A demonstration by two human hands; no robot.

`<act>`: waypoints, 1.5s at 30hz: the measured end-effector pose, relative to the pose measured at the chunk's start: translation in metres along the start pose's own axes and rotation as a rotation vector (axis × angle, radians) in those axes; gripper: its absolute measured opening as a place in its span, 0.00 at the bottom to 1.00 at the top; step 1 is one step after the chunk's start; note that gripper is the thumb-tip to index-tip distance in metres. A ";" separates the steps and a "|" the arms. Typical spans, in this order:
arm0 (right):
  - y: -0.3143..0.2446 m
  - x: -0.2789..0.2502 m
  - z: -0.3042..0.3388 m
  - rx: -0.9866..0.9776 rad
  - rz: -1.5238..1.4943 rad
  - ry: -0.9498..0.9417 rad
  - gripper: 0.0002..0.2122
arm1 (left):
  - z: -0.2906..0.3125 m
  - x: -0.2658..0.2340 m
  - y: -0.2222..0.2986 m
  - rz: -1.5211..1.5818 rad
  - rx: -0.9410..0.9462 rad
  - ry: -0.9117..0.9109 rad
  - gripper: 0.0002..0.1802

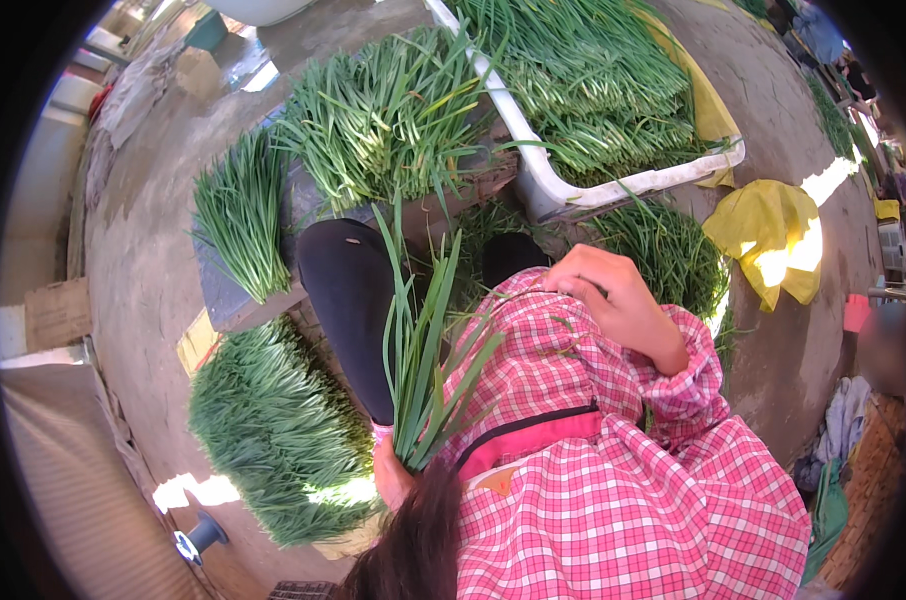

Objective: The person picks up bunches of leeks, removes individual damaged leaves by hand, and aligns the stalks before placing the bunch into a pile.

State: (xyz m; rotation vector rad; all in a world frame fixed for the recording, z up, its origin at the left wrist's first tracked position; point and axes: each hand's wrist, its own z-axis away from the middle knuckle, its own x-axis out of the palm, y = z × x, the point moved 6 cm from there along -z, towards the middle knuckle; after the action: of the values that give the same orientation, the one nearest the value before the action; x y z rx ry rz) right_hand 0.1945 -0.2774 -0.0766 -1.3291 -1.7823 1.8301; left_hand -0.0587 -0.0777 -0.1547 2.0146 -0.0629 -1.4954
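Note:
A small bunch of long green chives (423,350) stands up from my left hand (391,474), which is closed around its lower end beside my hip. My right hand (618,300) is bent over my lap with its fingers curled in. Whatever those fingers may hold is hidden. Beyond my knees, a large heap of chives (378,120) lies on a low dark board (228,300), with a neat smaller bundle (243,215) to its left. Loose, tangled chives (663,250) lie to the right of my lap.
At the far right stands a white-rimmed tub (663,180) packed with chives (603,90). A yellow cloth or bag (768,230) lies right of it. Stacked chives (273,430) cover the ground at my left, near a spool (201,538). The concrete floor (143,260) looks partly wet.

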 end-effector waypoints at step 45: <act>0.004 0.063 -0.013 -0.287 0.361 -0.254 0.06 | -0.003 -0.006 0.012 0.044 0.140 0.036 0.30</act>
State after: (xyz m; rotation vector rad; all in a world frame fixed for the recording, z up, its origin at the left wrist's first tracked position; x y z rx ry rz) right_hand 0.1709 -0.2236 -0.1042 -1.6826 -2.1136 2.0634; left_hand -0.0544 -0.0839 -0.1436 2.1361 -0.2005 -1.4626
